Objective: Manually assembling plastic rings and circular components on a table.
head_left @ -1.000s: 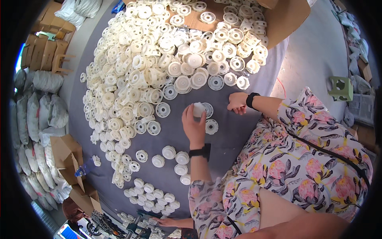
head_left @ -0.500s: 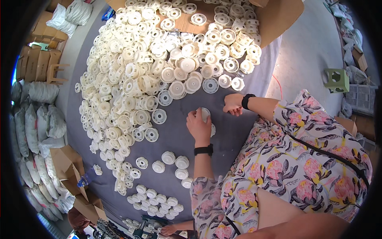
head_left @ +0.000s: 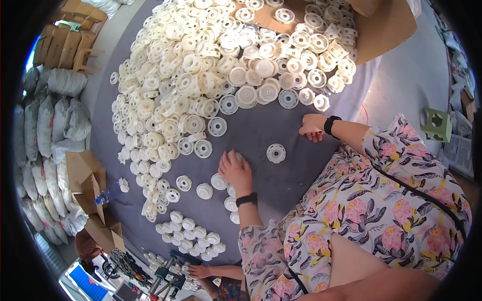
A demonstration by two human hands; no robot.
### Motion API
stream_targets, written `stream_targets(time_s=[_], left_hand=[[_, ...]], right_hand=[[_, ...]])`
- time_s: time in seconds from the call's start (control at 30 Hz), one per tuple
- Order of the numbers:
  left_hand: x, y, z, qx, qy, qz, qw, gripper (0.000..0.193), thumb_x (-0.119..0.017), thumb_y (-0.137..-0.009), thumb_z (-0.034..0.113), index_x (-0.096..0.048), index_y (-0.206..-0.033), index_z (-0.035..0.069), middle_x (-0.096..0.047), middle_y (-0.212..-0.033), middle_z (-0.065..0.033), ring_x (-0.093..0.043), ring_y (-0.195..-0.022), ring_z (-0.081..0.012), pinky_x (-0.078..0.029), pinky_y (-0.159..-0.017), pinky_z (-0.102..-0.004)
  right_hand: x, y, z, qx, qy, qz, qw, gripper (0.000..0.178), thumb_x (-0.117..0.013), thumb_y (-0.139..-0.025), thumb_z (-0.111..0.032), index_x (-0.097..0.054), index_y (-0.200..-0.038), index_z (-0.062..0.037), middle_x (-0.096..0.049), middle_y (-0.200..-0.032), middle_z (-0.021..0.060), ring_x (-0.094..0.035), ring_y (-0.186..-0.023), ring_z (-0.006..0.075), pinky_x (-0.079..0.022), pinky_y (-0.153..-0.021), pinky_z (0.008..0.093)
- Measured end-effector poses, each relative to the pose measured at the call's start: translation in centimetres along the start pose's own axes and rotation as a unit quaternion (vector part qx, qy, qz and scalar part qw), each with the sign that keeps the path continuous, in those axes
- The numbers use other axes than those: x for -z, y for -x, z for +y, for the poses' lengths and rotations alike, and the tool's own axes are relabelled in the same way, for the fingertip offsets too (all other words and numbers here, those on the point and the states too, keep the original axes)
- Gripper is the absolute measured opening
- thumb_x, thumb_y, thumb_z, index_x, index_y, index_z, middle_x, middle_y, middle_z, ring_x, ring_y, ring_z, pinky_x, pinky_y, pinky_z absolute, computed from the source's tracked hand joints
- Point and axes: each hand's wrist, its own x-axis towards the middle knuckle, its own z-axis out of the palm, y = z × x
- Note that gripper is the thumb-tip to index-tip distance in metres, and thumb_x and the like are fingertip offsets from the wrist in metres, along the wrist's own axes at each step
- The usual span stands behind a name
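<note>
From the head view, I have the left hand (head_left: 238,173) above the grey cloth (head_left: 261,130), fingers curved around a white plastic part (head_left: 235,157) and pinching it from above. Only a small patch of it shows past the fingers: pale, smooth and rounded, the rest hidden under the hand.

Just beside that hand, I see domed white pieces (head_left: 204,190) in a loose group, round, with stepped rims; the hand and wrist partly cover some. The right hand (head_left: 314,127) is near the cloth's right edge, fingers curled inward; I cannot tell whether they close on anything.

Lying flat between and below the two hands, a white slotted disc (head_left: 275,153) shows an open centre and a ring of small cutouts. Beyond, a large heap of wheel-like plastic parts (head_left: 186,83) runs from bright white to creamy yellow, some facing up, some on edge. A tighter cluster of domed caps (head_left: 188,235) sits lower left, and near the bottom edge I see a co-worker's hand (head_left: 200,271) beside a dark green machine (head_left: 168,276).
</note>
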Motion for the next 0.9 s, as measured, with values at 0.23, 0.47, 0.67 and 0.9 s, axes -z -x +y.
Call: stream_targets(time_s=[0.23, 0.47, 0.67, 0.9], left_hand=[[1.3, 6.7, -4.5, 0.062, -0.172, -0.017, 0.983, 0.053, -0.056, -0.083, 0.025, -0.043, -0.134, 0.015, -0.033, -0.142, -0.0170, -0.027, -0.133, -0.0355, -0.017, -0.105, -0.0591], [4.0, 10.5, -9.2, 0.182, -0.186, -0.004, 0.965, 0.060, -0.055, -0.085, 0.029, -0.035, -0.140, 0.016, -0.022, -0.146, -0.0225, -0.020, -0.136, -0.0382, -0.007, -0.106, -0.0634], [1.6, 15.3, -10.0, 0.061, -0.175, -0.090, 0.979, 0.060, -0.053, -0.086, 0.039, -0.036, -0.140, 0.016, -0.026, -0.147, -0.0176, -0.018, -0.138, -0.0359, -0.009, -0.107, -0.0619], [3.8, 10.1, -13.8, 0.025, -0.163, -0.020, 0.986, 0.063, -0.058, -0.084, 0.038, -0.037, -0.138, 0.014, -0.031, -0.141, -0.0180, -0.024, -0.134, -0.0360, -0.013, -0.107, -0.0610]], right_hand=[[-1.4, -0.5, 0.4, 0.003, -0.002, 0.000, 1.000, 0.033, -0.055, -0.074, -0.029, -0.065, -0.068, 0.0021, -0.065, -0.062, 0.0128, -0.062, -0.048, 0.0206, -0.044, -0.042, 0.0294], [-2.7, -0.8, -0.6, 0.026, 0.011, -0.019, 0.999, 0.034, -0.053, -0.075, -0.029, -0.065, -0.066, 0.0021, -0.065, -0.061, 0.0126, -0.063, -0.047, 0.0207, -0.045, -0.043, 0.0298], [-3.1, 0.0, -0.4, 0.025, 0.003, 0.008, 1.000, 0.034, -0.053, -0.074, -0.028, -0.064, -0.066, 0.0023, -0.065, -0.060, 0.0125, -0.063, -0.048, 0.0209, -0.046, -0.043, 0.0293], [-3.6, -0.4, 0.4, 0.023, -0.010, 0.014, 1.000, 0.033, -0.052, -0.074, -0.027, -0.065, -0.067, 0.0025, -0.066, -0.062, 0.0135, -0.063, -0.048, 0.0210, -0.046, -0.044, 0.0298]])
